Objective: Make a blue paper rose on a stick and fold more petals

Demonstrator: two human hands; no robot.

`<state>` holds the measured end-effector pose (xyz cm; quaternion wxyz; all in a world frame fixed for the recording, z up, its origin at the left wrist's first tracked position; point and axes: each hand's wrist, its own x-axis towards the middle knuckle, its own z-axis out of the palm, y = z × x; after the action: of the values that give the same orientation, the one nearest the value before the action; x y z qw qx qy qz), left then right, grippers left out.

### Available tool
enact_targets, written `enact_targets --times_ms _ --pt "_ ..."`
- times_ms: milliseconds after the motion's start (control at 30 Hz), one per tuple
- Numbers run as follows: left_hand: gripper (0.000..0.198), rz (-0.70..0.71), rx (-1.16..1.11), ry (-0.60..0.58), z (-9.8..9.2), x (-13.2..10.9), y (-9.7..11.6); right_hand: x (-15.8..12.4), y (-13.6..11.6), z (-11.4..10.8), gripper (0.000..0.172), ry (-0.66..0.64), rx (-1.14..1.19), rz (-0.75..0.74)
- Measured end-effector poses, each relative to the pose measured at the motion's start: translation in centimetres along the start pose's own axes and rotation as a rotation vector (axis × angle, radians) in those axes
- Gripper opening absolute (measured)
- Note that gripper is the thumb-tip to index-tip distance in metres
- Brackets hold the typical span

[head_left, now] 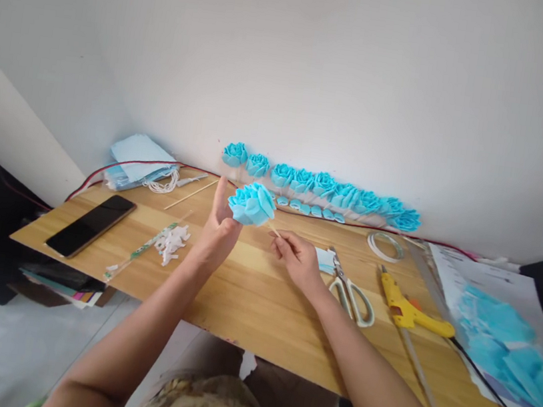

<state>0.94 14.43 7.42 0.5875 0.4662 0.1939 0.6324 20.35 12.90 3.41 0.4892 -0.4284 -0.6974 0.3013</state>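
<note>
A blue fabric flower (252, 203) on a thin wooden stick is held over the wooden tabletop (248, 294). My right hand (297, 257) pinches the stick just below the flower. My left hand (217, 229) is raised beside the flower's left side, fingers straight and together, touching or nearly touching the petals. A row of several finished blue flowers (321, 187) leans against the white wall behind.
Scissors (352, 294) and a yellow glue gun (408, 309) with a black cord lie right of my right hand. A tape roll (385, 245), blue fabric pieces (509, 345), a black phone (91, 224), white scraps (172, 242) and stacked blue masks (140, 161) surround the work area.
</note>
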Motion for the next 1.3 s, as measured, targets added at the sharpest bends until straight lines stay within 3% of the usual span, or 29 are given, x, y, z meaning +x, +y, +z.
enact_targets --times_ms 433,600,733,833,900,1133,1300 --pt "0.112 0.087 0.286 0.194 1.1 -0.4 -0.6 0.0 0.1 0.1 0.024 -0.053 -0.043 -0.006" --pt "0.110 0.089 0.291 0.216 1.8 -0.8 -0.3 0.2 0.3 0.4 0.022 0.010 0.026 0.043" --pt "0.123 0.100 0.213 0.066 2.1 -1.1 -0.3 0.6 0.5 0.3 0.022 0.118 0.220 0.202" --pt "0.134 0.097 0.117 -0.084 1.7 -0.8 -0.3 0.8 0.7 0.1 0.022 0.124 0.308 0.223" --pt "0.136 0.079 0.090 -0.118 1.4 -0.3 -0.1 0.8 0.7 0.1 0.022 0.109 0.329 0.234" --pt "0.142 0.071 0.168 -0.089 2.2 0.1 2.0 0.5 0.3 0.4 0.025 -0.010 0.340 0.247" --pt "0.126 0.116 0.283 -0.016 2.8 -0.7 1.6 0.4 0.9 0.6 0.028 -0.018 0.303 0.256"
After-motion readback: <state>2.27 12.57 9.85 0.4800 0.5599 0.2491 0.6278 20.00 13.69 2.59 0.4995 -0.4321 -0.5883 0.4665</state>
